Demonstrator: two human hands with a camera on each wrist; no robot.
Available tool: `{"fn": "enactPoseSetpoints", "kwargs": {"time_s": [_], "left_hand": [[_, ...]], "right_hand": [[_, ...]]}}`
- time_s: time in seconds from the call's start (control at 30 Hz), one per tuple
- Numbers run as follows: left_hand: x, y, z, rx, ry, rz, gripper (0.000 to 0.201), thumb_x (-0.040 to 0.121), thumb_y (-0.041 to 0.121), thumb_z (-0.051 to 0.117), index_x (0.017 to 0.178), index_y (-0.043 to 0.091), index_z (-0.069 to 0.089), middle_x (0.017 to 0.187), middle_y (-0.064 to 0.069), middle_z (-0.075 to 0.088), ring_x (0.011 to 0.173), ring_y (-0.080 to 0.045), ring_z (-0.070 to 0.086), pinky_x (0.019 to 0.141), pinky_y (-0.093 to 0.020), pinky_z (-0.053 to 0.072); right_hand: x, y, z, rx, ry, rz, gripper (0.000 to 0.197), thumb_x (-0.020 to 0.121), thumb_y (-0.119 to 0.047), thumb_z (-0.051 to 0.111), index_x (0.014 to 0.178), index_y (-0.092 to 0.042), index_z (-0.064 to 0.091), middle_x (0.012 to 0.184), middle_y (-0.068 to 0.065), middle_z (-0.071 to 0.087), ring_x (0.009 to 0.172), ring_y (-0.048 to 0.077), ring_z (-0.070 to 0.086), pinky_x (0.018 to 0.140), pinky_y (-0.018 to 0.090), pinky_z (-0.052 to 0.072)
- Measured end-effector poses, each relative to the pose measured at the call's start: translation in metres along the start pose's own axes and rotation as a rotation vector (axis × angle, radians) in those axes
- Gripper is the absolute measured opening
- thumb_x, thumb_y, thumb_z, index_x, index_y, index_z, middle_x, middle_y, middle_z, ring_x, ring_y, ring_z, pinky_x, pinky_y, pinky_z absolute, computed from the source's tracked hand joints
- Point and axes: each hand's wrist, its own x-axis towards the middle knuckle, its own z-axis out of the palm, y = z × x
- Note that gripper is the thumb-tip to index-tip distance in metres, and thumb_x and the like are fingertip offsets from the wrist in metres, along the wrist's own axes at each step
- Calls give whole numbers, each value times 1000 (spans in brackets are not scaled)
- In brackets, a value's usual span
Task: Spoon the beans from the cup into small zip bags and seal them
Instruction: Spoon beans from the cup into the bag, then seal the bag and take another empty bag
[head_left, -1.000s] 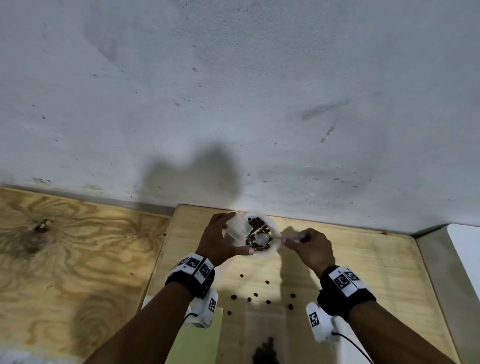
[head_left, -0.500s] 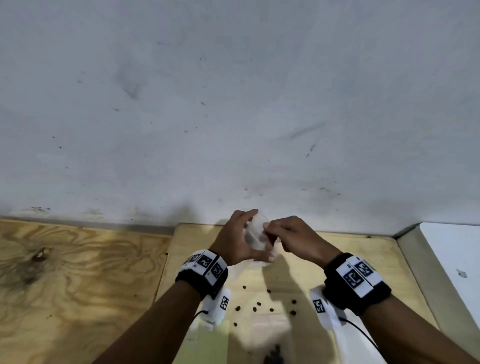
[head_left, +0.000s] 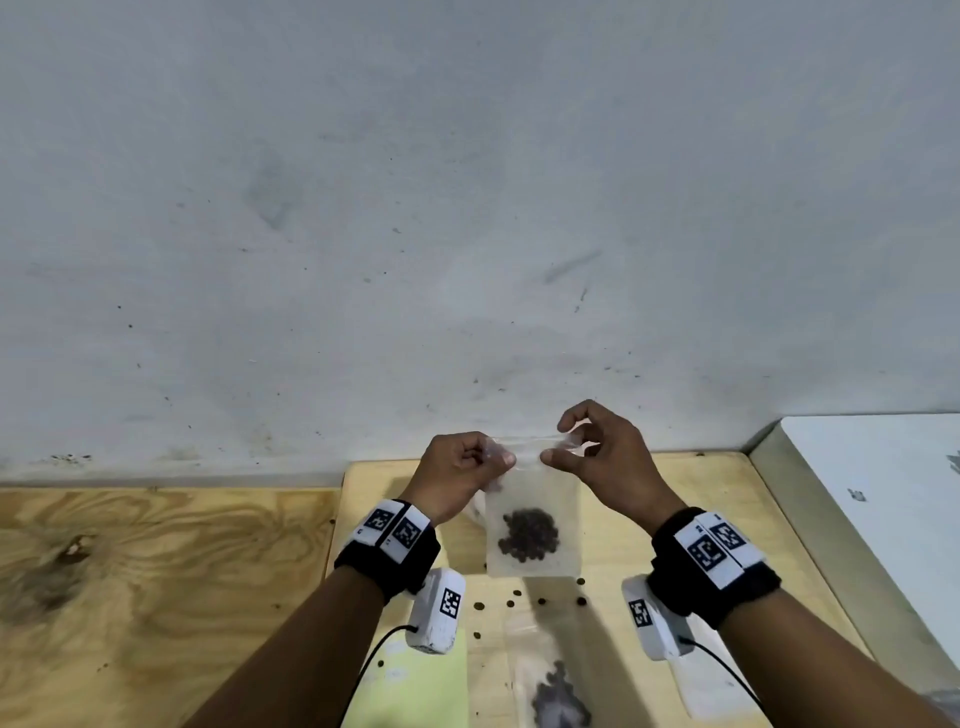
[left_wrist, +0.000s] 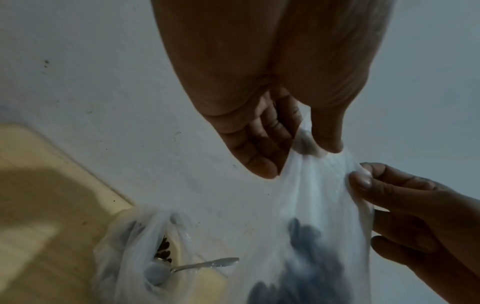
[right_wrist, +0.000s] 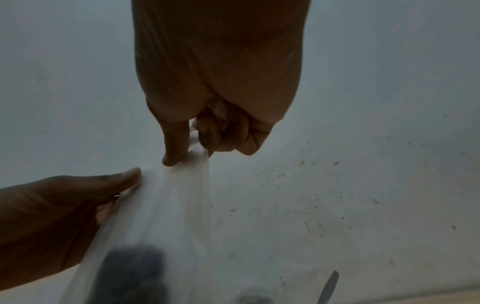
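A small clear zip bag (head_left: 535, 501) hangs upright above the wooden table (head_left: 701, 499), with dark beans (head_left: 530, 535) piled in its bottom. My left hand (head_left: 493, 458) pinches the left end of the bag's top strip between thumb and curled fingers. My right hand (head_left: 558, 448) pinches the right end in the same way. The left wrist view shows the pinch of my left hand (left_wrist: 307, 150) on the bag (left_wrist: 319, 197). Below it stands the clear cup (left_wrist: 124, 253) with a metal spoon (left_wrist: 205, 265) in it. In the right wrist view my right hand (right_wrist: 194, 156) grips the bag (right_wrist: 166, 205).
Loose beans (head_left: 540, 601) lie scattered on the table under the bag. Another bag with beans (head_left: 558, 693) lies near the front edge, beside a pale green sheet (head_left: 415, 686). A grey wall rises right behind the table. A white surface (head_left: 883, 493) adjoins on the right.
A second ago my left hand held the cup and my right the spoon. Both have left my hands, which now hold the bag up by its top strip, a little apart.
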Motion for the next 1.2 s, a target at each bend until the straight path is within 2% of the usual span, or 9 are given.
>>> {"fn": "enactPoseSetpoints", "kwargs": {"time_s": [0.13, 0.27, 0.47, 0.6, 0.7, 0.83, 0.93, 1.07, 1.2], "left_hand": [[-10, 1, 11, 3, 19, 27, 18, 84, 10, 74, 82, -7, 67, 63, 4, 60, 58, -8, 58, 60, -19, 49], [-24, 4, 26, 28, 4, 27, 19, 85, 13, 74, 80, -4, 67, 68, -5, 63, 64, -16, 60, 64, -25, 49], [-38, 8, 50, -82, 90, 31, 12, 83, 13, 74, 72, 11, 71, 73, -8, 67, 71, -21, 62, 71, -34, 51], [-55, 0, 62, -96, 117, 27, 12, 87, 3, 66, 88, -9, 69, 76, -9, 72, 68, -17, 67, 70, -28, 56], [-65, -7, 77, -103, 212, 5, 10, 88, 2, 66, 87, -6, 70, 78, -14, 70, 65, -13, 67, 64, -23, 55], [-76, -27, 87, -204, 353, -178, 16, 88, 16, 69, 79, 3, 71, 81, -15, 64, 72, -20, 59, 62, -29, 57], [-91, -45, 92, -229, 443, -342, 14, 89, 19, 69, 87, 4, 67, 75, -10, 58, 59, -19, 53, 54, -27, 53], [-120, -79, 96, -179, 389, -400, 42, 83, 10, 74, 119, 18, 54, 92, -12, 66, 72, -24, 61, 66, -38, 53], [-146, -110, 99, 24, 253, -476, 52, 73, -10, 73, 115, 16, 56, 102, -13, 64, 77, -28, 63, 70, -44, 58]], "right_hand": [[-10, 3, -6, 60, -118, 102, 25, 74, -22, 87, 89, -9, 72, 74, -4, 66, 70, 7, 61, 71, 20, 46], [-22, 5, -18, 112, -201, 147, 38, 82, -18, 81, 76, 11, 58, 61, -8, 49, 54, 2, 44, 53, 11, 35], [-32, 5, -46, 232, -222, 241, 30, 81, -19, 81, 76, 6, 65, 58, -2, 51, 48, 12, 30, 43, 20, 23], [-47, 16, -62, 308, -235, 275, 19, 83, -16, 78, 69, -9, 67, 70, 8, 64, 47, 13, 27, 43, 18, 20], [-57, 26, -59, 310, -185, 263, 19, 86, -19, 76, 75, -9, 65, 68, 5, 64, 47, 15, 28, 45, 20, 20], [-85, 45, -51, 312, -215, 266, 28, 86, -18, 77, 89, -15, 49, 73, -6, 67, 45, 15, 39, 42, 19, 29], [-113, 70, -37, 170, -380, 283, 19, 84, -8, 76, 84, -9, 57, 83, 0, 63, 48, 14, 41, 41, 18, 30], [-134, 108, -17, 153, -308, 425, 20, 84, -2, 73, 101, -13, 71, 87, 8, 57, 45, 8, 41, 41, 20, 30], [-148, 134, 0, 98, -245, 454, 31, 82, 0, 74, 109, -14, 70, 93, 5, 59, 61, 11, 51, 45, 16, 39]]}}
